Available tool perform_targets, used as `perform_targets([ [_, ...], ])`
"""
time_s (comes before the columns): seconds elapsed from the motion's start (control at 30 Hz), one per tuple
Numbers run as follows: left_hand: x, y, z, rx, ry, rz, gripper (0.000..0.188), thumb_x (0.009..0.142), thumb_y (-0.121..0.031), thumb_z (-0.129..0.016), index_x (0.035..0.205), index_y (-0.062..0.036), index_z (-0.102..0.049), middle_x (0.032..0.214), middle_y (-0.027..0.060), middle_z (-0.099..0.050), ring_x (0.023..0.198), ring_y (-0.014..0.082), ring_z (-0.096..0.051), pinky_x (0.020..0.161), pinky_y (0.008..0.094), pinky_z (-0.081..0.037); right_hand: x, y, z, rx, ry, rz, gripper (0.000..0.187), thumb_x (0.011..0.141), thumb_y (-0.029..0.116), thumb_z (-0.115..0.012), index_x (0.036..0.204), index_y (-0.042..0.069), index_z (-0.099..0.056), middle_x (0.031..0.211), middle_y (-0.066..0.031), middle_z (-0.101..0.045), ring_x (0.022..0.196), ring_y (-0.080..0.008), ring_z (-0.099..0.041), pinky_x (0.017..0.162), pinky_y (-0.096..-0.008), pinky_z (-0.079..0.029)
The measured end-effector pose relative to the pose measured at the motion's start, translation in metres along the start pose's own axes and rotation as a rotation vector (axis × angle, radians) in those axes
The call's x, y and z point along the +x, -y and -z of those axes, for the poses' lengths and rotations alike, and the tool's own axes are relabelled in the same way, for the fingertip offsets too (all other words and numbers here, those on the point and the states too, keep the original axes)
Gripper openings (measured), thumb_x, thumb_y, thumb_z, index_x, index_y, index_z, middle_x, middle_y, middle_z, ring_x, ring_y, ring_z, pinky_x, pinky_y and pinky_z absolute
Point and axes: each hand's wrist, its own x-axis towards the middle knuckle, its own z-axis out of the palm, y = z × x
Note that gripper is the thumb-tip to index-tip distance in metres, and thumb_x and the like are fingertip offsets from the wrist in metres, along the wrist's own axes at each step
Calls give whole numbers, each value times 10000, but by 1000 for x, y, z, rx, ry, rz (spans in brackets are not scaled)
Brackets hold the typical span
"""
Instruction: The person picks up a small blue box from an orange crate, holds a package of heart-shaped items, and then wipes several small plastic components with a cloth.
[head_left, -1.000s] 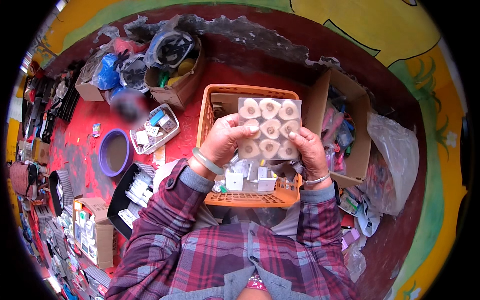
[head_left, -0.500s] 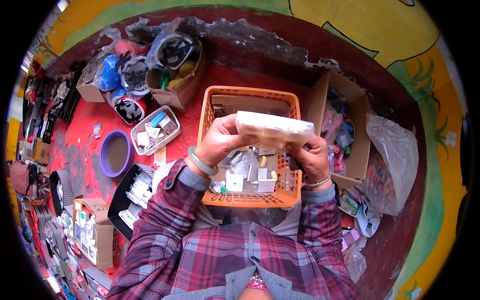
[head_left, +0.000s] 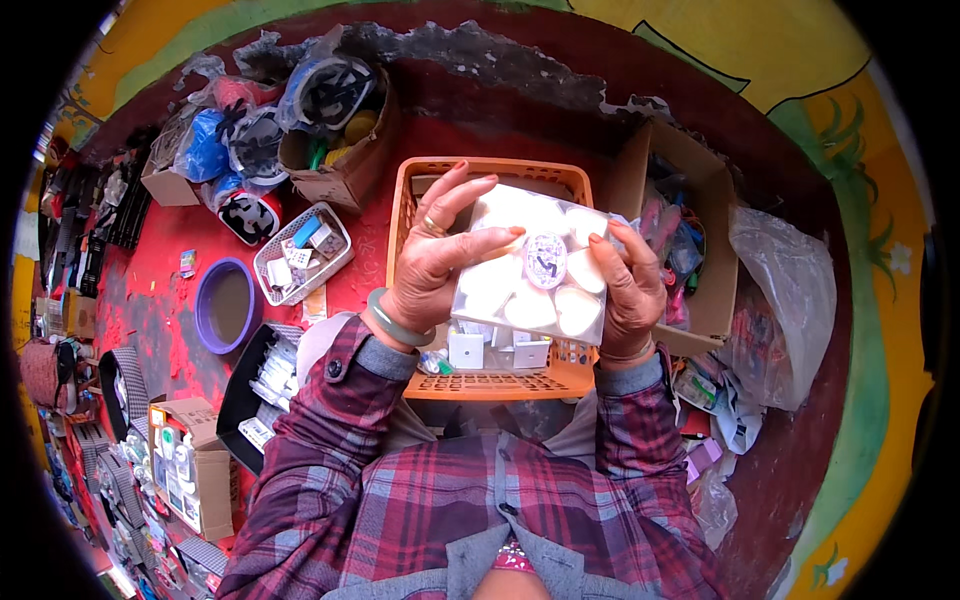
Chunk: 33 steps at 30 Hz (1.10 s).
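Before my chest is a clear, flat pack of white round candles (head_left: 520, 306), its broad face with an oval label turned up toward me. My right hand (head_left: 632, 290) grips its right edge, thumb and fingertip on the upper face. On the other side, my left hand (head_left: 428, 270) holds the left edge, its thumb laid across the face by the label. Two of its fingers stretch up past the pack's far corner; the others are hidden. Below the pack stands an orange plastic basket (head_left: 480, 388) with small white boxes (head_left: 466, 350) inside, partly covered by the pack.
To the right stands an open cardboard box (head_left: 716, 250) of colourful items, beside a clear plastic bag (head_left: 785, 300). On the left are a small white basket (head_left: 330, 270), a purple basin (head_left: 205, 310) and a black bin (head_left: 240, 400). Helmets (head_left: 340, 95) fill a carton farther back.
The pack has tilted from nearly edge-on to showing its broad labelled face. My left hand has shifted its hold, with fingers now stretched upward and thumb on the face.
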Motion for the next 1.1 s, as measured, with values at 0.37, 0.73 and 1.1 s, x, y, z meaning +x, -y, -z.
perform_targets([
  [0.37,-6,-9,-8,-145,-122,90,802,653,-123,-808,1338,-25,-403,1345,171,-423,1226,290,-442,949,365,-426,-7,2,5,10,-37,0,397,695,-38,-715,1066,99,-676,1101,-79,-553,813,-181,-615,691,-258,-528],
  [0.73,-3,-12,-2,34,-152,-54,710,644,-91,-795,1266,-17,-461,1235,200,-513,1137,326,-516,927,366,-445,-16,0,1,60,-41,-57,343,744,-44,-671,1067,69,-672,1097,-70,-542,828,-158,-575,747,-255,-485],
  [1.1,-1,-10,-4,42,-158,-48,469,635,-24,-778,1079,-49,-631,1237,163,-510,1110,272,-532,806,303,-509,-14,-5,-6,148,10,-81,384,743,-52,-661,1110,56,-640,1178,-105,-515,851,-149,-591,740,-253,-513],
])
